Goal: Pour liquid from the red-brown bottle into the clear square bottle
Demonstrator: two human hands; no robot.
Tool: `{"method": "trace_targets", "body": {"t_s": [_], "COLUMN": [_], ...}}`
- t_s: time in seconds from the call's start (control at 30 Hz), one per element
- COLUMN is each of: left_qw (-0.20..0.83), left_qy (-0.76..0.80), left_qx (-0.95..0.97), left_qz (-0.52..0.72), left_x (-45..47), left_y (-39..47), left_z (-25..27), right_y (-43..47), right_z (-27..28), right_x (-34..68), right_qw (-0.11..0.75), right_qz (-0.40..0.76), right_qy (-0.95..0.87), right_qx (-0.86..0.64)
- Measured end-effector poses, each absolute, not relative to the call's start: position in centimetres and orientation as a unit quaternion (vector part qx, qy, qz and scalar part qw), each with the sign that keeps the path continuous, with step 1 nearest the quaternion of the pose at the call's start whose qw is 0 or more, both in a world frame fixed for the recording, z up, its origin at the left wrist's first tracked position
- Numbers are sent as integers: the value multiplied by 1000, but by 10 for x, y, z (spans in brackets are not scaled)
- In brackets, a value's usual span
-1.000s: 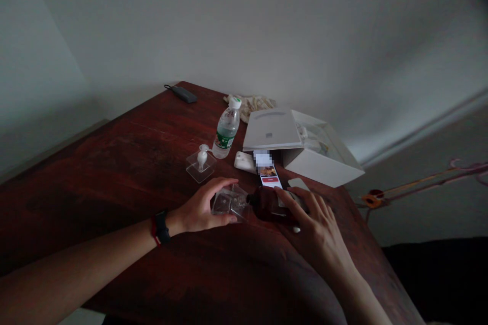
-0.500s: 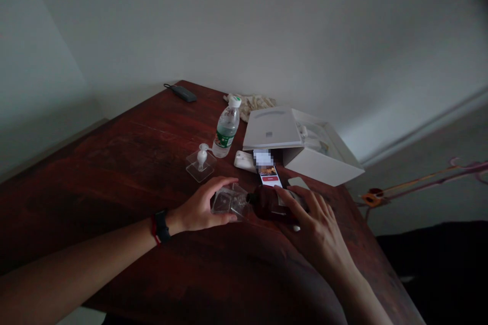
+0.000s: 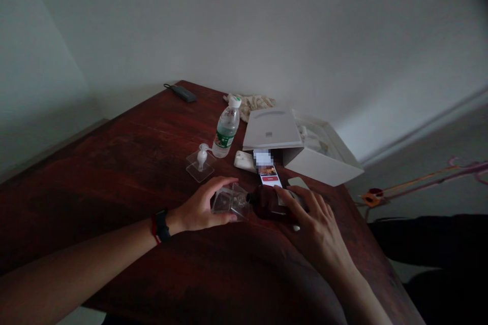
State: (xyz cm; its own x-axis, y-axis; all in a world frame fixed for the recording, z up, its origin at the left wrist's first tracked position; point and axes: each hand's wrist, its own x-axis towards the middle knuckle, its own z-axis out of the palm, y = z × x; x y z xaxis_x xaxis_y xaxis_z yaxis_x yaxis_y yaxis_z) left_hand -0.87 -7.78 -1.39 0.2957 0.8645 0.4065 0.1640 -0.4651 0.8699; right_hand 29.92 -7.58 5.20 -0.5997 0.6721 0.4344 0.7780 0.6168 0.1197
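Note:
My left hand [image 3: 208, 204] is wrapped around a clear plastic container [image 3: 224, 202], thumb and fingers on opposite sides. My right hand [image 3: 313, 218] grips a dark reddish-brown bottle [image 3: 265, 203] that lies tilted nearly sideways. The bottle's black neck [image 3: 250, 198] is at the container's right end; whether they touch I cannot tell. Part of the bottle and its pale label is hidden behind my right fingers. Beyond my left hand, a white pump head [image 3: 202, 156] rests on a clear square lid [image 3: 195, 170].
A water bottle [image 3: 225, 129] with a green label stands behind the pump head. A lit phone [image 3: 270, 179] leans by an open white box [image 3: 324, 165], with a white object [image 3: 244, 160] alongside. Farther back lie a crumpled cloth [image 3: 251, 103] and a dark device [image 3: 183, 93].
Both hands, the container and the bottle hold almost the same positions. At the lower right, a dark shape beyond the table edge has shifted, showing a paler gap.

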Motion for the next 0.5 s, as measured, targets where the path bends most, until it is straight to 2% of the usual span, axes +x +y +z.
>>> {"method": "trace_targets", "body": {"t_s": [0.5], "left_qw": [376], "left_qy": [357], "left_qx": [714], "left_qz": [470], "left_x": [-9], "left_y": [-78], "left_z": [-15], "right_y": [-77], "right_z": [53], "right_x": [299], "right_qw": [179], "right_qz": [-149], "right_qy": [-883], "right_qx": [-409]}}
